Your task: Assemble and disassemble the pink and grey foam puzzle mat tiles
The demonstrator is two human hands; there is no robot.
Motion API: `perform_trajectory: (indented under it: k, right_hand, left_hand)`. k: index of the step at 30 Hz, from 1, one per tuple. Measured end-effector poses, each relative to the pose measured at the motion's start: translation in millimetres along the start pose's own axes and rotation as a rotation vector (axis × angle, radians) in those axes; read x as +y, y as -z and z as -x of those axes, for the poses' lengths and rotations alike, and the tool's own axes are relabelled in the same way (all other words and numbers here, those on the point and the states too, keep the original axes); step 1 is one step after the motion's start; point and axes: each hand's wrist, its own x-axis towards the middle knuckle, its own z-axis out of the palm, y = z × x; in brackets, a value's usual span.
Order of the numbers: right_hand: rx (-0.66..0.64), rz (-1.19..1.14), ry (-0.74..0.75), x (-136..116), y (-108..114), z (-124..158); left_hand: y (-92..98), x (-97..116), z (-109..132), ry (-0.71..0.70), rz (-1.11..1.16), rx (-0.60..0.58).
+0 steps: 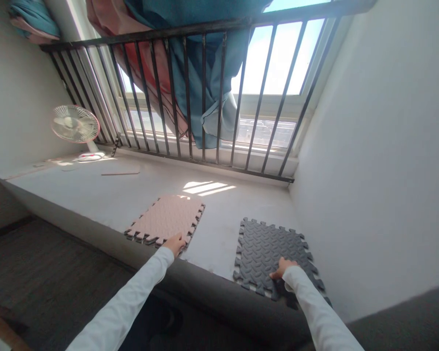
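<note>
A pink interlocking foam mat tile (170,218) lies on the white ledge, with a second layer showing beneath its near edge. My left hand (175,243) is closed over its near right corner, fingers curled at the toothed edge. To the right, a dark grey foam mat tile (269,248) with a raised tread pattern lies flat by the wall. On its near part rests my right hand (284,268), thumb stretched out to the left and the other fingers partly hidden. Bare ledge separates the two tiles.
A black metal railing (186,87) runs along the back before a window with teal and pink curtains (193,83). A small fan (75,125) stands at the far left. A thin strip (120,173) lies on the ledge (88,195). Dark floor is below.
</note>
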Motion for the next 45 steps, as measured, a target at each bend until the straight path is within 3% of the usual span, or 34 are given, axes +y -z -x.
perform_trajectory:
  k: [16, 21, 27, 30, 33, 36, 39, 42, 45]
  right_hand:
    - [-0.018, 0.018, -0.017, -2.9, 4.1, 7.4]
    - [0.030, -0.027, -0.006, 0.4, -2.3, 0.4]
    - [0.030, -0.034, -0.009, 0.4, -3.4, -2.4]
    - [0.017, -0.027, -0.009, -2.2, 1.3, 2.4]
    - [-0.001, -0.008, -0.015, -4.7, 6.5, 9.4]
    - [0.002, -0.004, -0.010, -5.4, 9.2, 17.7]
    - [0.025, -0.014, -0.035, -4.1, 7.6, 26.2]
    - [0.060, -0.019, -0.047, -1.7, 3.4, 33.0]
    - [0.092, -0.025, -0.039, 0.2, 0.7, 37.0]
  left_hand:
    - [2.7, 13.0, 10.1, -0.019, -0.140, -0.067]
    - [3.3, 14.7, 12.1, -0.010, -0.152, -0.075]
    - [16.7, 27.0, 20.0, 0.041, -0.207, -0.126]
    - [25.1, 54.9, 27.7, 0.137, -0.247, -0.132]
    - [23.1, 101.6, 38.5, -0.005, -0.237, -0.053]
    - [6.6, 157.8, 49.9, -0.245, -0.111, -0.047]
    - [-16.9, 208.8, 58.4, -0.369, -0.016, -0.068]
    - [-35.6, 242.9, 60.7, -0.368, 0.019, -0.053]
    - [-46.2, 258.0, 56.7, -0.273, 0.022, -0.014]
